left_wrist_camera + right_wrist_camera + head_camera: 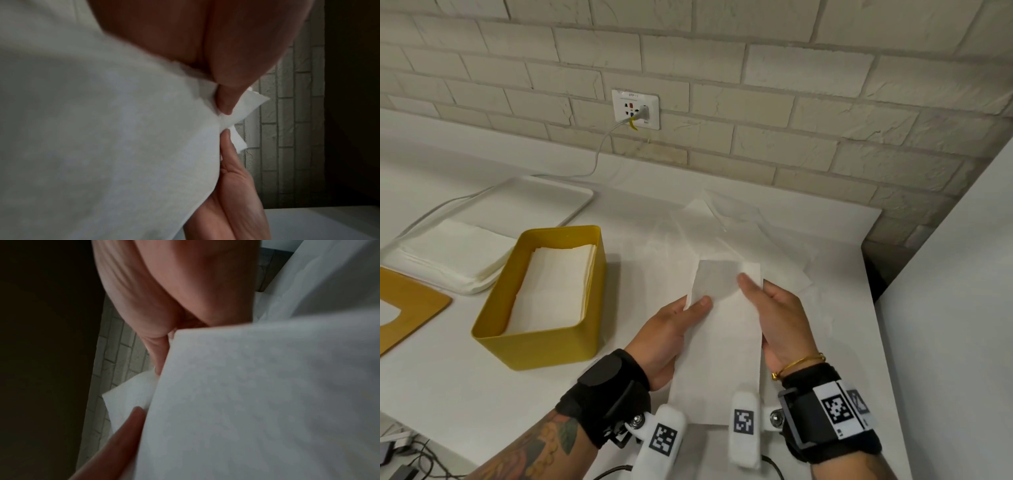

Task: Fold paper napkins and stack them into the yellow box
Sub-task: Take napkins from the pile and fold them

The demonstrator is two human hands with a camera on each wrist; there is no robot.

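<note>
The napkin [726, 329] between the hands is plain white, and the folded napkins [551, 287] inside the box are white with a light cream tone. The box [534, 346] is mustard yellow. The stack of napkins [448, 253] on the white tray [558, 198] is white too. The flat lid [410, 301] at the left edge is yellow-brown. The counter [448, 377] is white. The wall [756, 85] shows a pattern of cream bricks with pale joints. Both wrist bands are black, and they carry white tags [839, 409] with black square codes. The bracelet [799, 363] is gold. The left forearm has a tattoo [544, 445] in orange, green and dark lines.
</note>
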